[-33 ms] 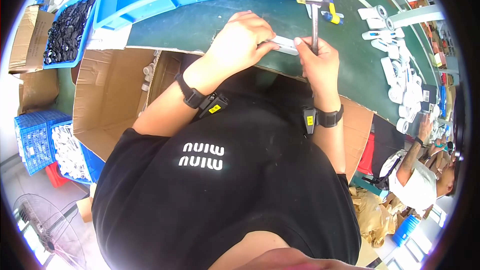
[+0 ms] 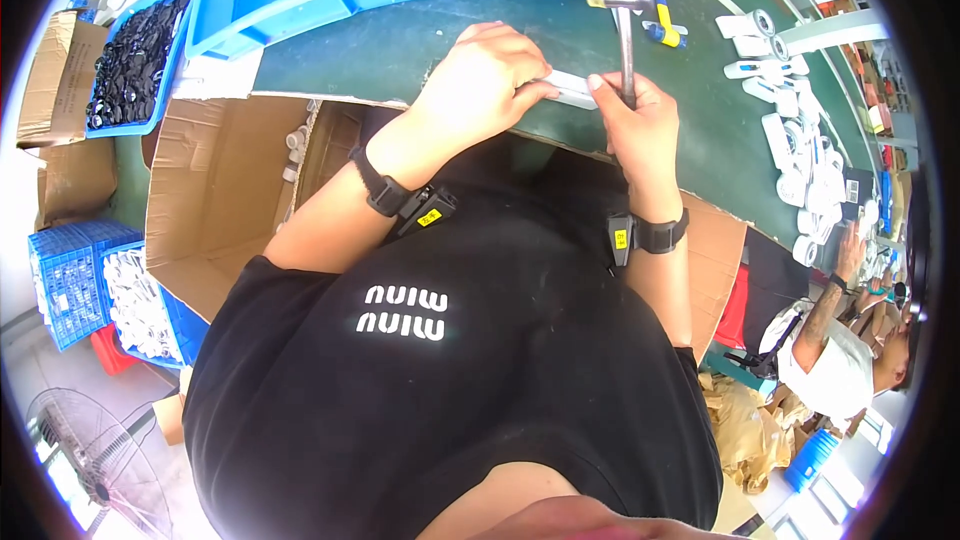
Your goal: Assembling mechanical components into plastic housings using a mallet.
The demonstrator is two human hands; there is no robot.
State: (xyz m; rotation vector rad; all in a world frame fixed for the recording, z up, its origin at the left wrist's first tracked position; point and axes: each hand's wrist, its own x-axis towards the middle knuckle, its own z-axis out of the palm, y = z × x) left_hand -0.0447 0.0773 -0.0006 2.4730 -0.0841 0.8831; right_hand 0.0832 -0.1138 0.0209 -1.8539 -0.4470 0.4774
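Observation:
A small white rectangular part [image 2: 571, 90] is held level above the green table edge, between my two hands. My left hand [image 2: 480, 80] pinches its left end between thumb and fingers. At the other end, the thumb of my right hand [image 2: 640, 125] presses on the part. A hammer [image 2: 626, 50] also sits in my right hand, its metal shaft upright and its pale yellow and dark head pointing away from me. The lower part of its handle is hidden in the fingers.
A large blue tray [image 2: 400, 0] with grey strips stands ahead. Left of it is a blue bin of black parts [image 2: 140, 60]. A yellow and blue tool [image 2: 665, 30] lies beyond the hammer. White parts [image 2: 800, 170] line the right side. A co-worker [image 2: 830, 350] sits at right. An open cardboard box [image 2: 215, 200] is below.
The hammer head has tipped slightly to the left. My left hand and the white part stay in place.

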